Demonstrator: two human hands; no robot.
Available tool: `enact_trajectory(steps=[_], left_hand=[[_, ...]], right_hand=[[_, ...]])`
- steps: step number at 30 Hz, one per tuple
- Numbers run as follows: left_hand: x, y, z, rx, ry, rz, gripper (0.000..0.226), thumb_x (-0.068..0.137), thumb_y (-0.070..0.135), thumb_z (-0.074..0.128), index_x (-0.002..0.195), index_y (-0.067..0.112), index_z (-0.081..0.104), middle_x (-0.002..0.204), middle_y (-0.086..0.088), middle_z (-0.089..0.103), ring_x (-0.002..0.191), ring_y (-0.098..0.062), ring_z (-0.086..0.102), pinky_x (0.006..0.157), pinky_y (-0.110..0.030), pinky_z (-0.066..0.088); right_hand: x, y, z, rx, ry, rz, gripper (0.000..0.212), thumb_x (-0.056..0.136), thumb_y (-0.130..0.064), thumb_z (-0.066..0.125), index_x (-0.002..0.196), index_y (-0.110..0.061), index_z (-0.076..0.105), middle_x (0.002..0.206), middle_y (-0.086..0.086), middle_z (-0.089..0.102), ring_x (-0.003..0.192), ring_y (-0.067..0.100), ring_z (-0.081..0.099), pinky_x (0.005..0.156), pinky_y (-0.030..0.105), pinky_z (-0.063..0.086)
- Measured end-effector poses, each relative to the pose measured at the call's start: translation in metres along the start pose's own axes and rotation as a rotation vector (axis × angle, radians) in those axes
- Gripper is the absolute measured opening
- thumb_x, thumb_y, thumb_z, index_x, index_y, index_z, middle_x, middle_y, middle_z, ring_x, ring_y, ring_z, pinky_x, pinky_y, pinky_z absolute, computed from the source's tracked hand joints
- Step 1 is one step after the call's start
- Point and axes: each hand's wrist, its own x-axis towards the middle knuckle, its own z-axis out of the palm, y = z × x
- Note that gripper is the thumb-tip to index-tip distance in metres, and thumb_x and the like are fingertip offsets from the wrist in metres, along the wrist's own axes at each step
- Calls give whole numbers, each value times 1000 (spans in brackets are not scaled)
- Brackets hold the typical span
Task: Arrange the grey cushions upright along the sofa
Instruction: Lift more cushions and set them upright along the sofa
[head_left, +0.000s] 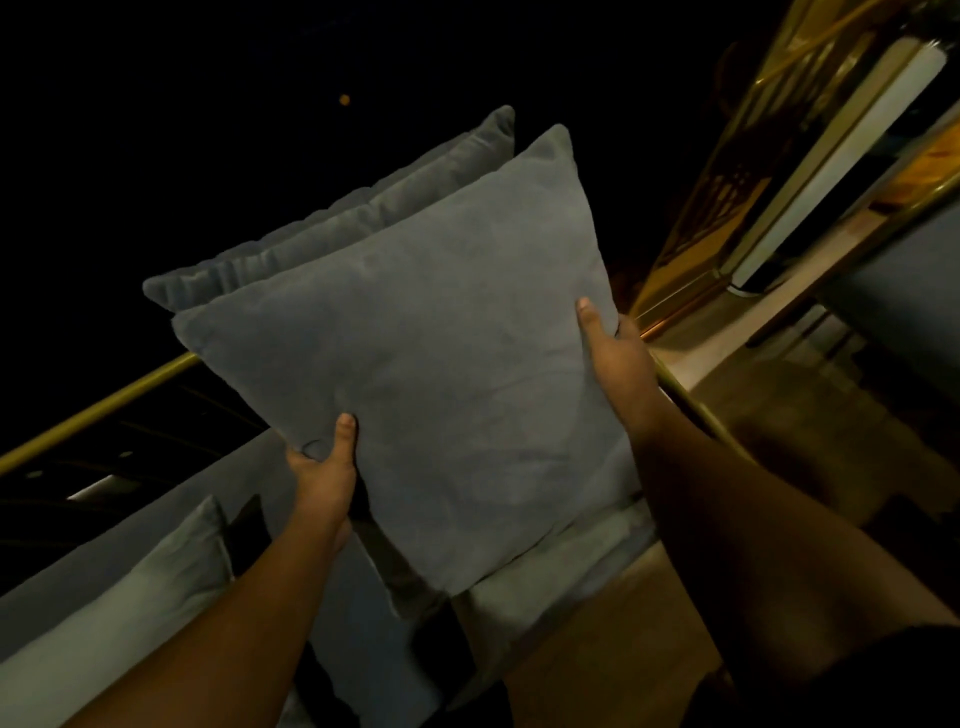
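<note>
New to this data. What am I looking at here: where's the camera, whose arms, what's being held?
There is one picture, from a wide-angle camera worn on a person's head, looking forward and down, so the two bare arms coming in from the bottom are the wearer's own. There is no robot. The left hand and the right hand grip opposite edges of a grey cushion, held up in the air and tilted. A second grey cushion sits directly behind it; I cannot tell whether they touch. Below is the sofa, with another cushion lying at lower left. A brass-coloured rail runs behind the sofa. The room is dark.
</note>
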Motion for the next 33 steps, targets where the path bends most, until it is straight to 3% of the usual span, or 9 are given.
enact_trajectory(steps=[3,6,9,15,21,25,27,29,33], left_hand=[[-1,-1,-2,-14,-6,32,79,84,46,61,146,17,22,149,-8,37,133,-29,41,102,-37,37],[-3,2,-10,-52,-9,142,82,79,48,63,146,17,26,147,-3,41,133,-22,43,100,-29,36],[-8,10,-23,-55,-62,196,91,70,56,62,146,21,25,149,1,40,132,-19,41,106,-34,36],[-18,33,-83,-56,-30,309,76,83,46,60,146,25,24,149,1,39,130,-18,42,103,-35,37],[-18,38,-193,-62,-23,297,95,65,57,67,146,28,26,149,1,41,131,-23,44,107,-49,39],[-14,28,-282,-44,9,252,104,59,52,73,147,29,24,151,2,38,134,-25,42,108,-50,38],[-11,24,-326,-40,57,260,106,59,50,76,147,29,21,151,2,37,134,-24,41,107,-49,39],[-6,23,-370,-54,93,265,109,59,51,79,147,30,19,152,2,36,134,-24,41,107,-48,39],[15,29,-451,-55,149,315,102,65,46,81,146,28,22,149,3,39,132,-20,43,108,-46,39]], right_hand=[[-9,-2,3,9,9,-7,93,59,-91,42,128,-30,51,123,-1,61,113,25,57,100,51,45],[-18,-6,2,9,37,-35,89,62,-89,43,127,-29,51,120,-1,62,109,24,59,98,50,47],[-33,-9,0,-3,50,-59,95,57,-92,42,128,-30,50,124,-1,61,114,26,57,101,53,44],[-90,-13,15,22,11,-99,89,62,-84,51,133,-30,48,130,2,58,118,29,55,103,51,42],[-163,-14,60,101,-175,-201,99,50,-82,66,131,-29,47,129,-2,59,114,22,58,98,48,48],[-213,-14,116,143,-398,-402,80,67,-51,78,136,-29,44,133,-12,56,118,7,55,100,29,46],[-241,-19,151,111,-479,-471,85,65,-48,76,140,-29,41,132,-17,50,118,2,51,93,11,42],[-268,-28,189,99,-531,-501,91,62,-46,75,142,-26,37,131,-17,47,118,0,46,87,3,39],[-309,-51,266,47,-595,-559,105,56,-57,83,144,-24,35,143,-7,47,126,7,47,105,25,39]])
